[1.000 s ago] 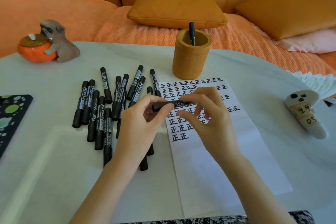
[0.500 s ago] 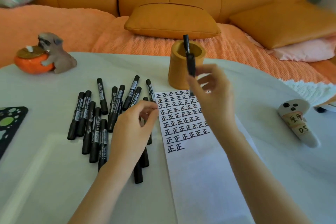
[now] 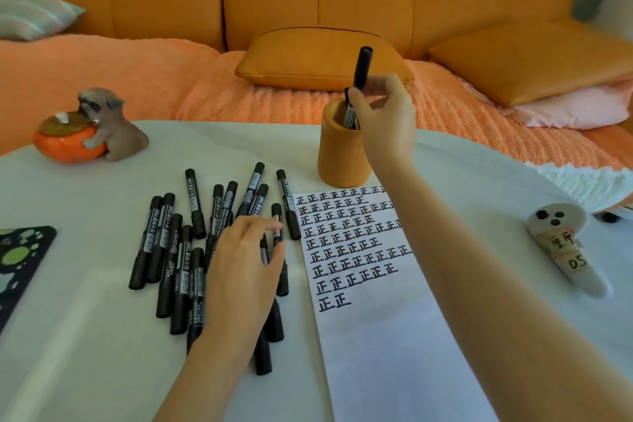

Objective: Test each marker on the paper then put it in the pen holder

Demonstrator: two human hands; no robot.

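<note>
My right hand (image 3: 387, 116) pinches a capped black marker (image 3: 362, 68) and holds it upright over the mouth of the tan pen holder (image 3: 339, 161). Another marker (image 3: 350, 110) stands inside the holder. In front of the holder lies the white paper (image 3: 376, 336), its upper half filled with rows of black test characters. Left of the paper, several black markers (image 3: 171, 250) lie loose on the white table. My left hand (image 3: 243, 274) rests over this pile, its relaxed fingertips touching a marker near the paper's edge. It hides some of the markers.
A dog figurine hugging an orange bowl (image 3: 92, 127) stands at the table's back left. A black patterned pad (image 3: 17, 260) lies at the left edge, and a white ghost-shaped figure (image 3: 561, 250) on the right. An orange sofa with cushions (image 3: 322, 62) runs behind the table.
My right hand carried the marker from above the paper up to the pen holder's mouth. My left hand let go of it and dropped onto the marker pile.
</note>
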